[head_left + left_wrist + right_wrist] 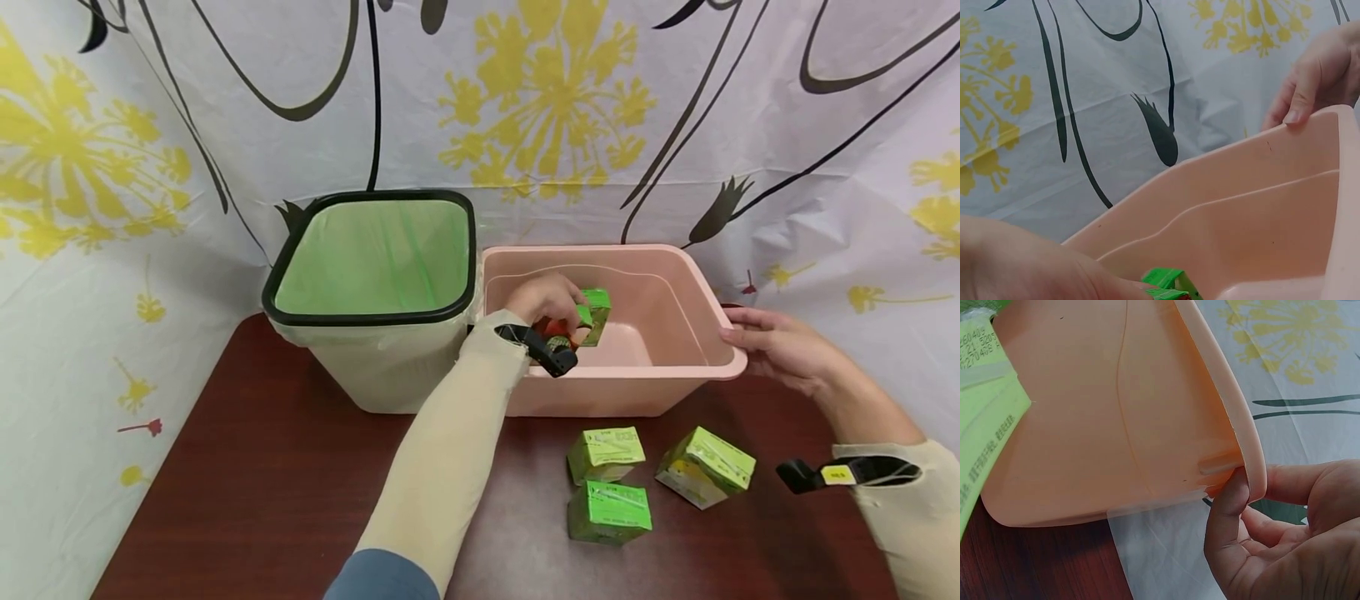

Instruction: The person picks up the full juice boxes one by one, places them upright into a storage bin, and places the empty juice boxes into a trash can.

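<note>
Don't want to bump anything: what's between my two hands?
In the head view, a green box sits beside your left hand, then bare tub up to your right hand.

Inside a pink tub (588, 398), the left hand (546, 298) grips a green-and-red carton (583, 316) beside an upright green carton (599, 310); the right hand (783, 346) pinches the tub's rim.

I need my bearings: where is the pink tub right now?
In the head view, the pink tub sits right of centre, immediately right of the bin, with the right hand holding its right end.
</note>
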Action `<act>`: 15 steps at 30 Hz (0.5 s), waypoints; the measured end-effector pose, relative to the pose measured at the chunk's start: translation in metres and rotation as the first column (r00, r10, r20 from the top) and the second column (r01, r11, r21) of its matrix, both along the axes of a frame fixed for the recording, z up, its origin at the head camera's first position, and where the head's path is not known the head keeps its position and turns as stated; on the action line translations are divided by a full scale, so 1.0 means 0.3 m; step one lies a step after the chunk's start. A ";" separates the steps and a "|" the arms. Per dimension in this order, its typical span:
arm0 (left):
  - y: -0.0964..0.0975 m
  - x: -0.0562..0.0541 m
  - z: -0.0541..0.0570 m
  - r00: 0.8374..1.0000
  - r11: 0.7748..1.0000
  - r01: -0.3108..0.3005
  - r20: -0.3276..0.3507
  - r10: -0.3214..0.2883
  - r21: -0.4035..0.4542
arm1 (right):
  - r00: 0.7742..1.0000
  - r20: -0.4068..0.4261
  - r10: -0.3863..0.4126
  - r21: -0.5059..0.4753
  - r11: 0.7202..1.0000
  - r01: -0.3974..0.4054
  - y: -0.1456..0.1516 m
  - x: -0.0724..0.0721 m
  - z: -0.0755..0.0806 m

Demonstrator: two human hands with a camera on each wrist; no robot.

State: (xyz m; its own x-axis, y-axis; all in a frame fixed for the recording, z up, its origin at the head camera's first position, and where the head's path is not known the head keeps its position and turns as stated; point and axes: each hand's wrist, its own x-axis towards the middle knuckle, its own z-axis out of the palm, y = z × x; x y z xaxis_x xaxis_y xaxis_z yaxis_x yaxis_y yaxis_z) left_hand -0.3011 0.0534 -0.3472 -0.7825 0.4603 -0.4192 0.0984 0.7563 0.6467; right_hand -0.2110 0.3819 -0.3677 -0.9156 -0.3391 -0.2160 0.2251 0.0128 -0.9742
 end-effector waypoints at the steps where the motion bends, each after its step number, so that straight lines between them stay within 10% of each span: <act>1: -0.002 0.000 -0.002 1.000 1.000 0.018 0.007 -0.018 -0.001 | 1.000 0.000 0.000 0.002 1.000 0.000 0.001 0.000 0.000; 7: -0.018 -0.002 -0.013 0.990 0.997 0.074 0.116 -0.077 0.029 | 1.000 0.001 0.005 -0.001 1.000 -0.005 0.003 0.001 -0.001; 15: -0.017 -0.001 -0.018 0.991 0.991 0.127 0.051 -0.124 -0.044 | 1.000 0.003 0.012 -0.015 1.000 -0.012 0.001 0.001 -0.001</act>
State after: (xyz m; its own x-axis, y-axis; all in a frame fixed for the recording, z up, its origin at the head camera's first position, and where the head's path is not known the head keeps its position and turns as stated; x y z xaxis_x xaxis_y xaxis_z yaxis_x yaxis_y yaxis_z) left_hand -0.3015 0.0483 -0.3527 -0.6984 0.5328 -0.4779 0.1645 0.7694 0.6173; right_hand -0.2107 0.3822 -0.3679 -0.9109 -0.3534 -0.2131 0.2276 0.0006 -0.9738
